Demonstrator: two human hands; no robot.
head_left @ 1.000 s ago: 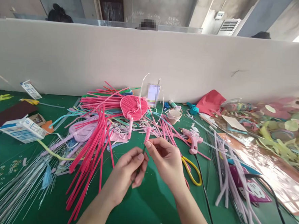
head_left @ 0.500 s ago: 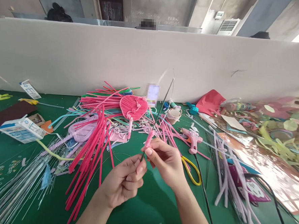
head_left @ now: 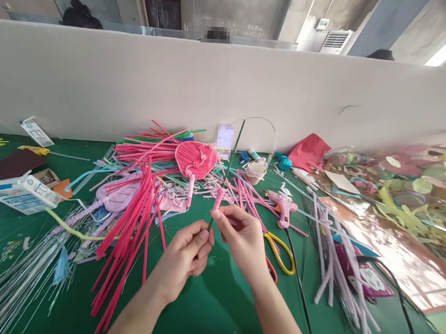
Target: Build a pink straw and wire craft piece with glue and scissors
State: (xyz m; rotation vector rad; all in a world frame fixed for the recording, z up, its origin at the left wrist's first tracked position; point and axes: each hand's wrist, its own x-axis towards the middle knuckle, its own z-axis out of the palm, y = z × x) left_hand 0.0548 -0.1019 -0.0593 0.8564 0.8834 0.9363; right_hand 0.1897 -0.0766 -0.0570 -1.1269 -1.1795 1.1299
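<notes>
Between my two hands a thin dark green rod (head_left: 234, 155) stands nearly upright, with a thin pale wire loop (head_left: 268, 122) curving from its top to the right. Its lower end is pinched in my left hand (head_left: 187, 253). Just above, a pink pipe-cleaner wrap (head_left: 218, 198) surrounds the rod, and the thumb and fingers of my right hand (head_left: 239, 233) close on its lower part. Behind lies a finished-looking pink fan (head_left: 195, 160) with small flower knots and a wrapped handle.
Red pipe cleaners (head_left: 127, 247) and bare wires (head_left: 19, 280) lie to the left. At right are a pink glue gun (head_left: 285, 211) with a black cord, yellow-handled scissors (head_left: 282, 254), a paper cup (head_left: 256, 171) and lilac pipe cleaners (head_left: 331, 254). A white partition (head_left: 137, 86) stands behind.
The rod has tilted more upright and its top has swung left, so the wire loop now shows wide. Both hands have shifted slightly left in view and keep their grips.
</notes>
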